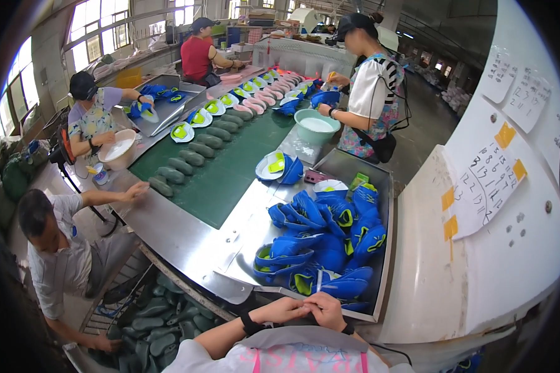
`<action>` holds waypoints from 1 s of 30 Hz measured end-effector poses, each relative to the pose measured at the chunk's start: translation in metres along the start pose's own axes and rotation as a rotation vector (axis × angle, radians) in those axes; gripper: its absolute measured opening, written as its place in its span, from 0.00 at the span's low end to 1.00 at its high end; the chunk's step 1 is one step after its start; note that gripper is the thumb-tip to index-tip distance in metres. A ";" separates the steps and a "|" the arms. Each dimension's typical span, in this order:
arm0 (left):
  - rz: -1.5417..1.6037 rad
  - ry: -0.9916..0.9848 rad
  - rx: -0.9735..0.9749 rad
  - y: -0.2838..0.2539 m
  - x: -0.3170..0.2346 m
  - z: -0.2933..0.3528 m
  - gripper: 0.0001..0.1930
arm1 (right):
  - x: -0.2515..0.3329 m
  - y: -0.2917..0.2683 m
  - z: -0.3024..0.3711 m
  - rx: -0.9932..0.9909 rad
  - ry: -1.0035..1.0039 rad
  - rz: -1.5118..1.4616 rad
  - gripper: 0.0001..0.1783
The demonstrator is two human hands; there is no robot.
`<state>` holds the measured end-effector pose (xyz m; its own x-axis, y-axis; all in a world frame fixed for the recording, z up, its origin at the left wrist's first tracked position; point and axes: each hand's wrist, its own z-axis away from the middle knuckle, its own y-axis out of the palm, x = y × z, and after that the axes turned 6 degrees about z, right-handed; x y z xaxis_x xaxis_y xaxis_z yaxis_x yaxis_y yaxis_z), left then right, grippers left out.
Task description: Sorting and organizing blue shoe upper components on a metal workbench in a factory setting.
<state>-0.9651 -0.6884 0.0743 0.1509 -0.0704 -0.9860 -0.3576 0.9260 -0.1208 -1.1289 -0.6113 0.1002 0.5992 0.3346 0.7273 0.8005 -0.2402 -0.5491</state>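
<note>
Resting together at the near edge of the steel surface, the left hand and right hand meet fingertip to fingertip, forearms coming in from below, a dark band on the left wrist. Fingers are curled in close, pinching something tiny between them, can't tell what. Just beyond sits a metal tray heaped with blue shoe uppers, neon yellow-green trim, all flopped over each other. Grey shoe lasts line the green conveyor belt further out.
</note>
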 end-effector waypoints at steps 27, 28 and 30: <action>0.686 -0.063 -0.069 0.015 0.017 0.005 0.14 | -0.015 0.002 0.020 0.155 0.205 -0.037 0.08; 0.677 -0.073 -0.081 0.017 0.019 0.003 0.12 | -0.015 0.002 0.019 0.142 0.202 -0.005 0.08; 0.723 -0.083 -0.098 0.018 0.011 0.004 0.12 | -0.013 0.001 0.017 0.160 0.214 -0.009 0.08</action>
<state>-0.9663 -0.6710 0.0622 -0.0860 0.5772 -0.8121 -0.4743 0.6931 0.5428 -1.1362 -0.6005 0.0838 0.5944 0.1321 0.7933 0.8041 -0.0856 -0.5883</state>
